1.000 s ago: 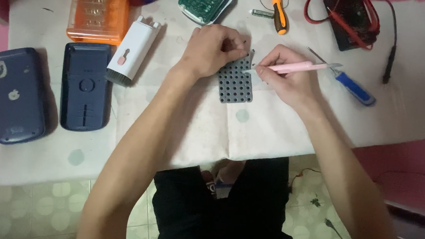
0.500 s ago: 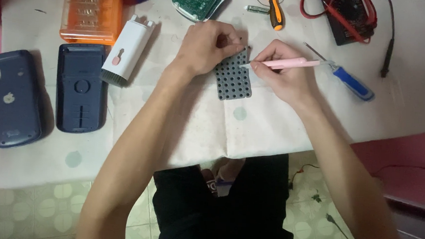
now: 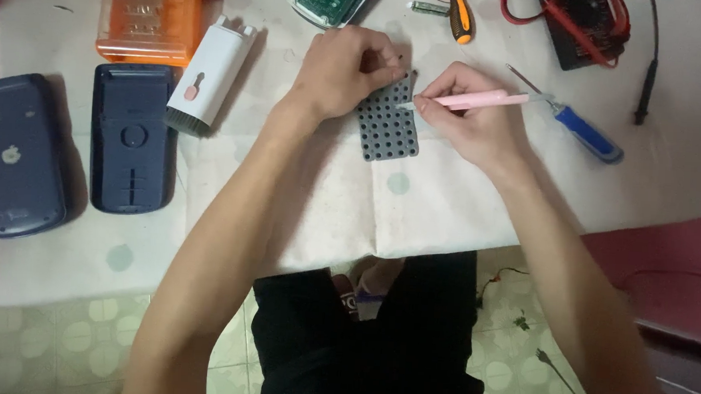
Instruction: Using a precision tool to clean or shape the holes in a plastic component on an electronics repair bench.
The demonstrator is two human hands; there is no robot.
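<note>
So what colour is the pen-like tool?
Pink; the tool shows best in the head view.

Even, soft indoor light from above; moderate brightness, slight pink cast off the surroundings. The white cloth-covered counter [image 3: 446,202] reads bright but not blown out. Short, soft shadows fall beside the left hand [image 3: 345,73] and right hand [image 3: 470,119]. Dull sheen on the dark blue plastic casing [image 3: 134,138]. Mild softness overall; frame edges somewhat darker and blurrier.

An orange see-through plastic case [image 3: 150,15] stands at the table's far left edge — rectangular, ribbed. No labels, signs or screens are visible.
</note>
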